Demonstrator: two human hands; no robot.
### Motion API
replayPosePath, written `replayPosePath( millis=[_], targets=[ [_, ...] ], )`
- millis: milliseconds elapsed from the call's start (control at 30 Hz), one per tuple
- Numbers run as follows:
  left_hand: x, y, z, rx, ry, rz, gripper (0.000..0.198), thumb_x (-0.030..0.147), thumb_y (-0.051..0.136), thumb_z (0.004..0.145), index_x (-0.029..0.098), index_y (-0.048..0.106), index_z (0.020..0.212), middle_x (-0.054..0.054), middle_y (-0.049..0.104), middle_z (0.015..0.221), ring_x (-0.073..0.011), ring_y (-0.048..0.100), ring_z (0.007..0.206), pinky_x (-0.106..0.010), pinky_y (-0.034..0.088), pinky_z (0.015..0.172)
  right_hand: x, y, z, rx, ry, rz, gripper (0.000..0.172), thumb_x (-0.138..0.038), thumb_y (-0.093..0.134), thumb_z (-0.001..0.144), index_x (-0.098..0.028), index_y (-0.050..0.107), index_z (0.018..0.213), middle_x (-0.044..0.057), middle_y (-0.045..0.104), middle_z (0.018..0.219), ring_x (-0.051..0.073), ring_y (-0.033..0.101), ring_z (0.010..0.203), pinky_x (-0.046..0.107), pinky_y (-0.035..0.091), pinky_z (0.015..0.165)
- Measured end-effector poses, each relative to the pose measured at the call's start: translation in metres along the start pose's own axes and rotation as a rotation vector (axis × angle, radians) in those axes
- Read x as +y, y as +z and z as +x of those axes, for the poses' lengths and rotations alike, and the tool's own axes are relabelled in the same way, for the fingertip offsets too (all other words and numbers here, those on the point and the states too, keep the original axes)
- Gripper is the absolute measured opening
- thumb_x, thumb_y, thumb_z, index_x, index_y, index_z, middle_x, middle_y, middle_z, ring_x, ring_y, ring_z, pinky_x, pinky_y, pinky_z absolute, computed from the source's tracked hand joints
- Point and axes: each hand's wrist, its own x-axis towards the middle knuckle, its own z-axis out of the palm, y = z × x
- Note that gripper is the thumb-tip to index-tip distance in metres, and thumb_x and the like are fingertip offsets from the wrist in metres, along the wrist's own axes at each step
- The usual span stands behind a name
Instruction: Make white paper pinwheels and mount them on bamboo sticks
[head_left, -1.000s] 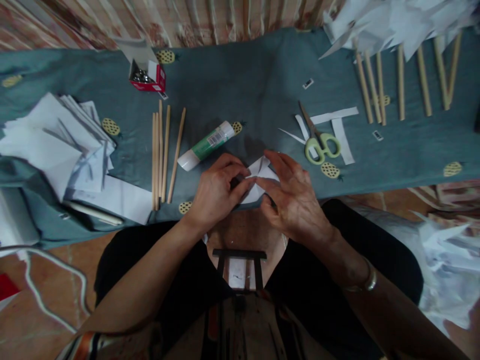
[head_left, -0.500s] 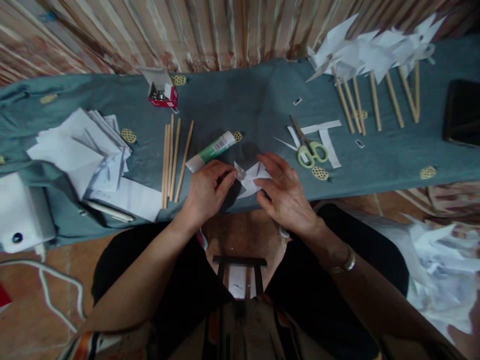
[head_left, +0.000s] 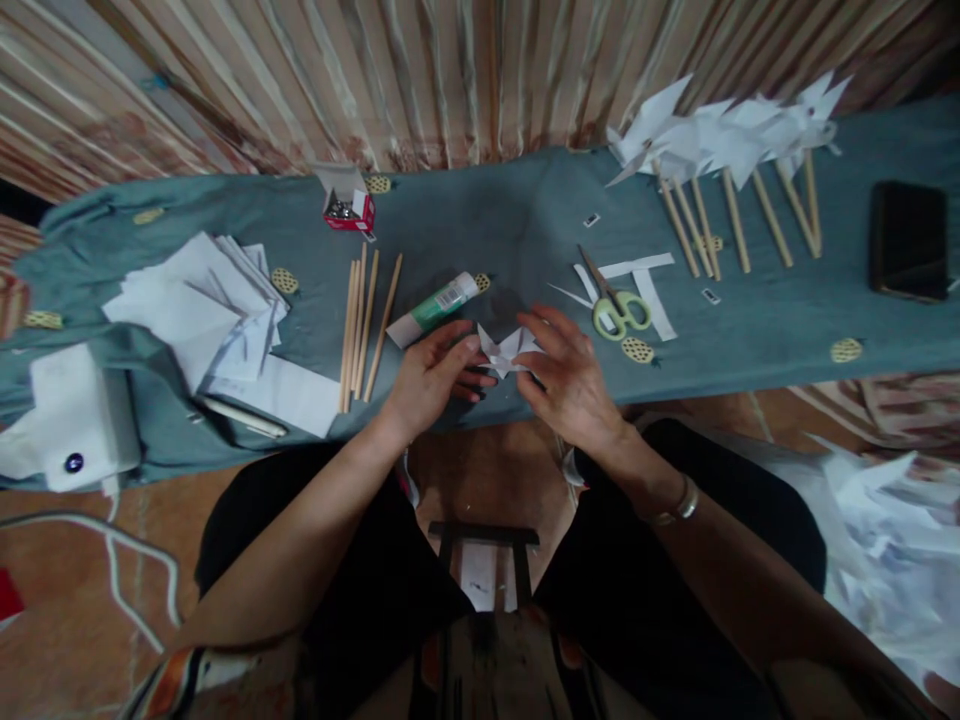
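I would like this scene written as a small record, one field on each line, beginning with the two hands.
Left hand: at the left edge of the folded white paper; contact unclear
Right hand: holding the paper's right side
Beyond left hand: green-and-white tube, lying slantwise
Further left: wooden sticks, then white paper stack
Behind sticks: open red box of small shiny pieces
Beyond right hand: green-handled scissors among white paper strips
Far right: white pinwheels; dark flat object

No legible text, only a barcode (head_left: 453, 294) on the glue stick (head_left: 429, 314).
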Motion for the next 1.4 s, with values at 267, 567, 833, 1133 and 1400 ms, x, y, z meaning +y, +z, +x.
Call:
replayPosePath(
  millis=[267,567,833,1133,1400],
  targets=[
    [0.003,0.008,-0.015,-0.017,-0.126,-0.293,0.072,0.039,0.071,0.088,0.017,0.035,0.147,-0.006,0.077,0.087,-0.0238,0.077,0.087,-0.040,0.059,0.085,0.005,0.005,-0.001,0.041,0.029,0.066,0.017,-0.021,0.054,0.090,-0.024,0.066,0.079,0.006,0.063,0.138,0.027,0.047,0.138,0.052,0.047,0.107],
    [-0.001,0.016,-0.014,-0.081,-0.148,-0.451,0.059,0.035,0.070,0.090,0.021,0.040,0.139,-0.007,0.078,0.088,-0.0237,0.077,0.089,-0.044,0.054,0.096,0.004,0.005,0.002,0.081,0.066,0.156,0.018,-0.021,0.055,0.090,-0.022,0.067,0.077,0.010,0.066,0.132,0.029,0.050,0.135,0.052,0.047,0.106],
    [-0.004,0.015,-0.011,-0.081,-0.145,-0.519,0.057,0.037,0.074,0.085,0.020,0.048,0.133,-0.009,0.078,0.085,-0.0272,0.077,0.088,-0.046,0.053,0.095,0.002,0.004,0.004,0.071,0.116,0.259,0.017,-0.023,0.055,0.089,-0.024,0.067,0.077,0.006,0.067,0.131,0.030,0.049,0.136,0.057,0.043,0.109],
    [-0.003,0.018,-0.007,-0.062,-0.051,-0.528,0.039,0.041,0.078,0.079,0.017,0.063,0.106,-0.006,0.076,0.090,-0.0197,0.073,0.082,-0.037,0.054,0.088,-0.009,-0.006,0.000,0.080,0.054,0.165,0.025,-0.016,0.054,0.088,-0.028,0.067,0.105,0.004,0.053,0.148,0.029,0.038,0.145,0.052,0.039,0.113],
    [-0.001,0.023,-0.003,-0.013,0.093,-0.496,0.053,0.023,0.088,0.064,0.015,0.065,0.112,-0.002,0.075,0.091,-0.0158,0.069,0.083,-0.032,0.049,0.089,-0.026,-0.011,-0.003,0.069,-0.053,-0.044,0.044,-0.013,0.053,0.087,-0.025,0.053,0.130,0.013,0.045,0.154,0.031,0.029,0.151,0.053,0.039,0.111]
  ],
)
